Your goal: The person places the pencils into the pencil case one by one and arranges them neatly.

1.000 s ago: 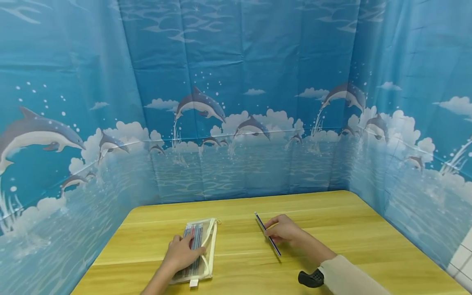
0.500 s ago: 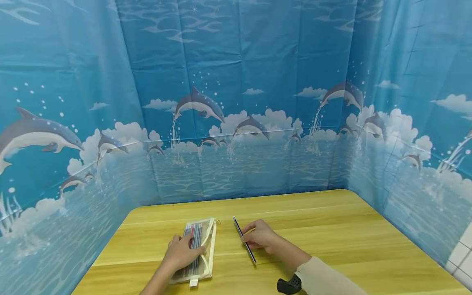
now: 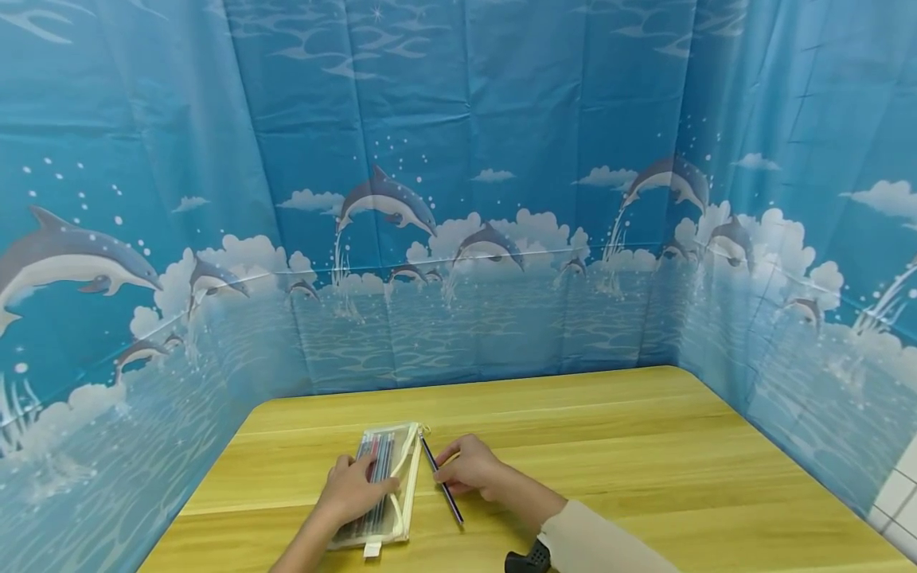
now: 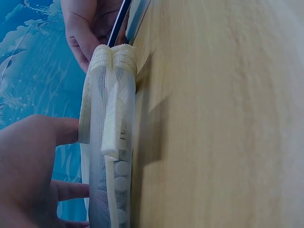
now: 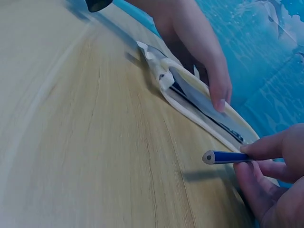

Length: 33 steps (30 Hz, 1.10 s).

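Observation:
On the table lies a see-through mesh pencil case (image 3: 405,509) with a cream zip edge and several pencils (image 3: 381,459) inside. My left hand (image 3: 353,491) rests on top of it, the thumb by the opening and the other fingers spread over the mesh. In the right wrist view, the mouth of the pencil case (image 5: 204,116) gapes along its zip side. Between thumb and fingers, my right hand (image 3: 469,468) pinches a dark blue pencil (image 3: 449,500) just right of the zip edge, roughly alongside it. The pencil's near end (image 5: 209,157) is flat and unsharpened.
The yellow wood-grain table (image 3: 609,446) extends to the right and behind the hands. A blue curtain (image 3: 458,334) printed with dolphins stands around its back and sides. A black wrist device (image 3: 528,557) sits at the right sleeve (image 3: 595,541).
My right hand has carried the pencil leftward across the table, from well apart to right beside the pencil case. The left hand has stayed in place on the case.

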Tool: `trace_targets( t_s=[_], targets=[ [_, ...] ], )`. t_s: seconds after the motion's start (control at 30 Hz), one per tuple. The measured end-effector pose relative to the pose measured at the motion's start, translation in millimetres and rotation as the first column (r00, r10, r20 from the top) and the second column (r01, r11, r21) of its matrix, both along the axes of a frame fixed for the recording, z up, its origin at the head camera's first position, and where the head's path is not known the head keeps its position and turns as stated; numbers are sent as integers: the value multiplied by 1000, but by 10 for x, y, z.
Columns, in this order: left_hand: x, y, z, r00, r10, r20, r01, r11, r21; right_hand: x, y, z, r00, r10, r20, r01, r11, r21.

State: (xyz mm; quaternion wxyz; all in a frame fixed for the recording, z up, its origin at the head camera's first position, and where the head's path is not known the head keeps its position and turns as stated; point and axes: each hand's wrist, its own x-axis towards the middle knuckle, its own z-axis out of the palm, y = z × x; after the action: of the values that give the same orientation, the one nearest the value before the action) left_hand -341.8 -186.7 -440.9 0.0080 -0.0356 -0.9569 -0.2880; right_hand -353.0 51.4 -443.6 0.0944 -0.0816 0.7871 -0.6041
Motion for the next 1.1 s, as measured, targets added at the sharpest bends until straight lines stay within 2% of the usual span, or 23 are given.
trace_targets(
  t_s=[0.3,0.7,0.87,1.1],
  targets=[
    [-42,-15,-14,1000,-8,-12,8,1000,-12,-40,-272,69,998,-64,-25,66,995,74],
    [-28,-41,-14,1000,-15,-15,15,999,32,-125,-537,56,994,-108,-24,109,992,64],
    [-31,-56,-18,1000,-24,-19,25,999,41,-128,-599,56,995,-91,-48,94,993,72],
    [-27,-74,-33,999,-18,-27,19,999,49,-127,-640,59,998,-58,0,58,998,25]
  ],
)
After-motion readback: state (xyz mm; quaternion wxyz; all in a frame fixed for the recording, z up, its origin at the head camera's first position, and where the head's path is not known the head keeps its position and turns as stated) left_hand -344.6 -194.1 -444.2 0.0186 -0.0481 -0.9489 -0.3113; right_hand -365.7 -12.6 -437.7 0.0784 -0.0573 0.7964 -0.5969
